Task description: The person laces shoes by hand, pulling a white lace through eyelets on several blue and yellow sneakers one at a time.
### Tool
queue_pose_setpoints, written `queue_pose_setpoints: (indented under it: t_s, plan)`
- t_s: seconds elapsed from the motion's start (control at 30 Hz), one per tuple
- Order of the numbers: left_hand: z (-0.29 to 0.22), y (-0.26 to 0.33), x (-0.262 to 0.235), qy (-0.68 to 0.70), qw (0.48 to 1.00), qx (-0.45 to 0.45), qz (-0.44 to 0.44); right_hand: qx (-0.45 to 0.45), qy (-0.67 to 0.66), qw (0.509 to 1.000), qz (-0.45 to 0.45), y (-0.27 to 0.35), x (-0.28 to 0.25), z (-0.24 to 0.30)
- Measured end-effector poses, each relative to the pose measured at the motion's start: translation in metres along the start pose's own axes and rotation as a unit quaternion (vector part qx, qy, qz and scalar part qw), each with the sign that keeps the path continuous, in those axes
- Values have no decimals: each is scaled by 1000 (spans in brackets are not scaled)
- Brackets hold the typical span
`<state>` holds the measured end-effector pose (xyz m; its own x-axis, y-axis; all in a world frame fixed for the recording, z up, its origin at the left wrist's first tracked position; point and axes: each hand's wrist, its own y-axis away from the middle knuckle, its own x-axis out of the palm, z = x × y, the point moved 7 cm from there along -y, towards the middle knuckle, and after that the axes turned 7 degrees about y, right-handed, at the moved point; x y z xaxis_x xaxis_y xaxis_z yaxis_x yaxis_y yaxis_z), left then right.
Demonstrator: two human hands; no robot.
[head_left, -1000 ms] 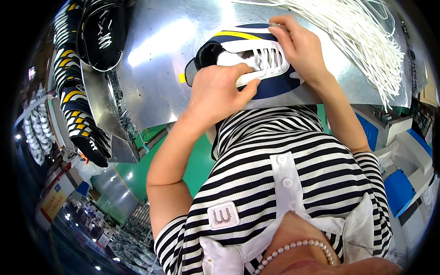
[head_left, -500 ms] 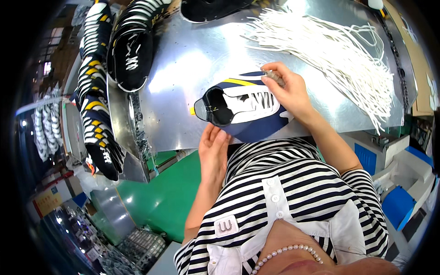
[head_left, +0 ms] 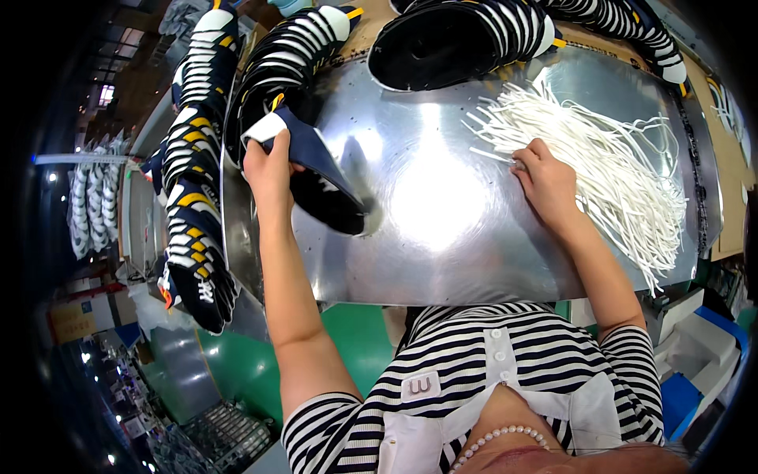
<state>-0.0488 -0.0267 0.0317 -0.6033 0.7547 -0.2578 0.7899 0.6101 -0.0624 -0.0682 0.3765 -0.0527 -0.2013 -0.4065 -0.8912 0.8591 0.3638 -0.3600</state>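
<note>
At the left of the metal table, my left hand (head_left: pixel 269 170) grips a navy and white shoe upper (head_left: pixel 317 150) by its white end. The upper is tilted, its black inner side facing down toward the table, beside a fanned stack of similar uppers (head_left: pixel 288 55). My right hand (head_left: pixel 547 183) is at the near left ends of a bundle of white shoelaces (head_left: pixel 588 142). Its fingers are bent together at the lace tips; whatever they pinch, if anything, is hidden.
The metal table (head_left: pixel 371 272) is shiny with bright glare. More stacked uppers (head_left: pixel 458 43) lie along its far edge, and a long overlapping row of uppers (head_left: pixel 197 166) runs down the left side. Green floor (head_left: pixel 245 347) shows below the table.
The upper that lay in front of me is now at the left in my left hand. My right hand has moved from it to the shoelaces; the small tool-like object it held is out of sight.
</note>
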Motion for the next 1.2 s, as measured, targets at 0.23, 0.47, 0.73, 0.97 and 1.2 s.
queue_pose_setpoints:
  t_s: [0.23, 0.47, 0.73, 0.97, 1.2]
  plan:
    - [43, -65, 25, -472, 852, 225, 1, -8, -35, 994, 106, -5, 7, -13]
    - [38, -25, 43, -472, 853, 222, 24, 4, -343, 937, 64, -7, -23, 5]
    - [-121, 54, 287, -343, 692, 600, 209, 172, -761, 568, 261, 19, -24, 57]
    - [-121, -6, 432, -364, 551, 617, 427, 187, -795, 507, 277, 66, -29, 35]
    - [-102, 42, 287, -440, 545, 641, 315, 304, -760, 562, 119, 78, -43, -31]
